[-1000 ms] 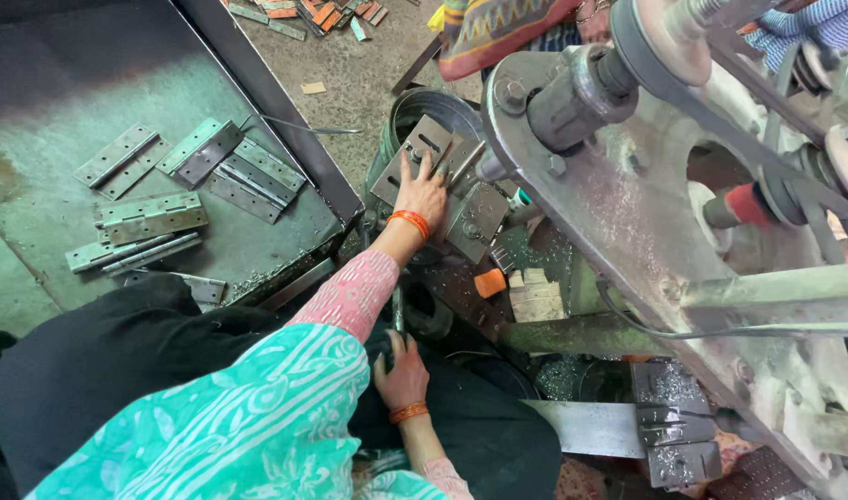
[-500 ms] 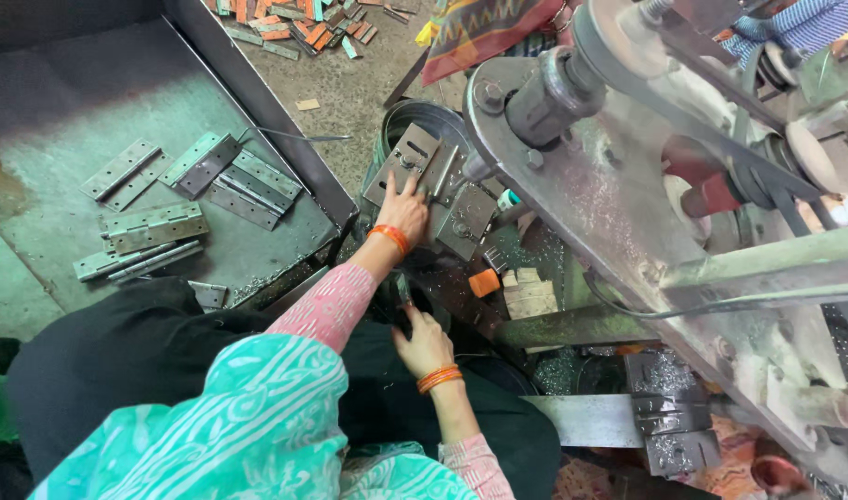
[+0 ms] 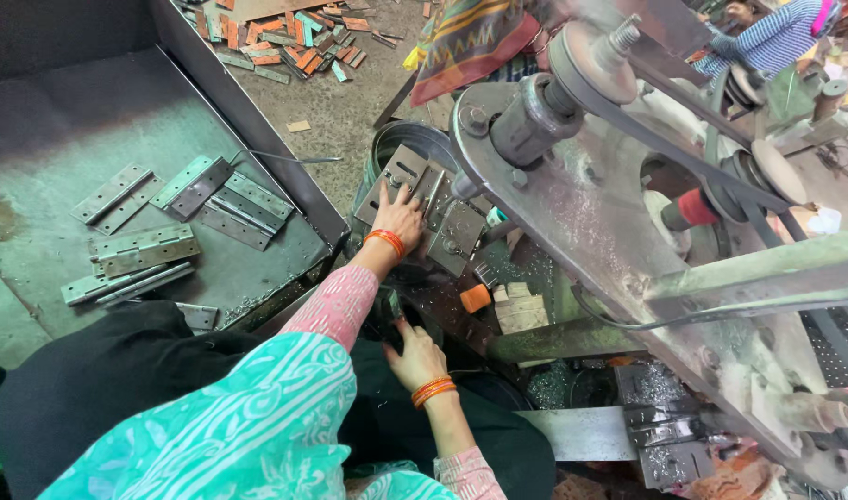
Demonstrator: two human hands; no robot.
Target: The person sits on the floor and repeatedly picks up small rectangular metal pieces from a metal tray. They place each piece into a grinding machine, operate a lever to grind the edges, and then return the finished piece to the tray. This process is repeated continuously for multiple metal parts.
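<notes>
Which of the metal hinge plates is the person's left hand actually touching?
The left hand rests on the hinge plate at the machine; the other hinges lie untouched in the tray.

packages: 0 | labels: 0 | signs: 0 | screens: 0 | note: far background blurred, possibly hiding some

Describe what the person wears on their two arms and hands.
Both hands are bare. The left hand and right hand each have orange bangles at the wrist. Both forearms carry pink patterned sleeves, under a turquoise scarf with a white swirl print.
</notes>
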